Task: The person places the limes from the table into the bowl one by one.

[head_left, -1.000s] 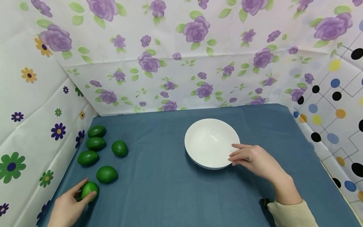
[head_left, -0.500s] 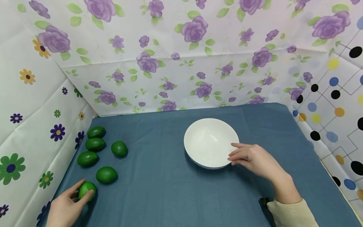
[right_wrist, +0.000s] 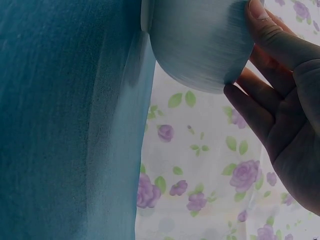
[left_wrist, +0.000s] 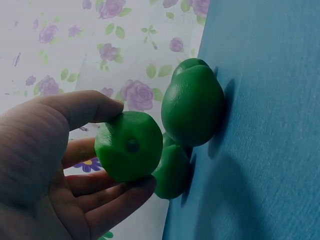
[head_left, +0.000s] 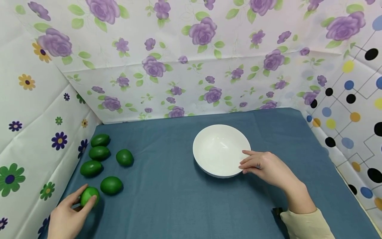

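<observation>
My left hand [head_left: 67, 214] pinches a green lime [head_left: 90, 196] between thumb and fingers at the lower left. In the left wrist view the lime [left_wrist: 130, 146] is held off the blue surface, its round end facing the camera. My right hand [head_left: 270, 169] holds the right rim of a white bowl [head_left: 221, 151], fingers over the edge. The right wrist view shows the bowl's outer side [right_wrist: 200, 45], with the thumb at its rim and fingertips against its wall. The bowl stands upright, and nothing lies inside it.
Several more limes lie on the blue cloth [head_left: 167, 199] at the left, the nearest [head_left: 111, 185] just beyond the held one. Floral sheets [head_left: 179, 66] enclose the back and left, a dotted sheet [head_left: 355, 132] the right. A small black object [head_left: 278, 211] is by the right sleeve.
The left hand has raised the lime slightly and shifted it a little left. My right hand keeps its hold on the bowl. The whole view has drifted slightly.
</observation>
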A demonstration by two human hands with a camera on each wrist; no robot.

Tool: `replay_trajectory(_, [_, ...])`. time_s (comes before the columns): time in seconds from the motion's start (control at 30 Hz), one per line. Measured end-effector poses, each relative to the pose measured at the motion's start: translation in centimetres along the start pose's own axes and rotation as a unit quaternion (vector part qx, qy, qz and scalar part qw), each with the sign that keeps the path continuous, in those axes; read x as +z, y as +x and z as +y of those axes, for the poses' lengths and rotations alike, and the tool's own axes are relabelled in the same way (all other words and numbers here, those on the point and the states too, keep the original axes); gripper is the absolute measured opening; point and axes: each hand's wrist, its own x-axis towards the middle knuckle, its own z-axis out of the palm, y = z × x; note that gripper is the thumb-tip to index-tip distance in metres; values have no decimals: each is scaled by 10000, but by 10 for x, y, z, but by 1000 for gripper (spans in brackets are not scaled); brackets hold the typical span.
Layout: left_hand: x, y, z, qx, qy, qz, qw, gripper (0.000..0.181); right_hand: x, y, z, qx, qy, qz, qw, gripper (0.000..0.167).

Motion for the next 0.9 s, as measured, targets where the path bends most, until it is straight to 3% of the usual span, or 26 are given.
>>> replay_trajectory(0.6, [8,-7,19,445,-638,555,9954,60,0,1,-2,-7,-113,3,9999,31])
replay_trajectory(0.9, [12,-7,38,942,-833,610,9902,59,1,1,-2,-30,-214,38,9998,30])
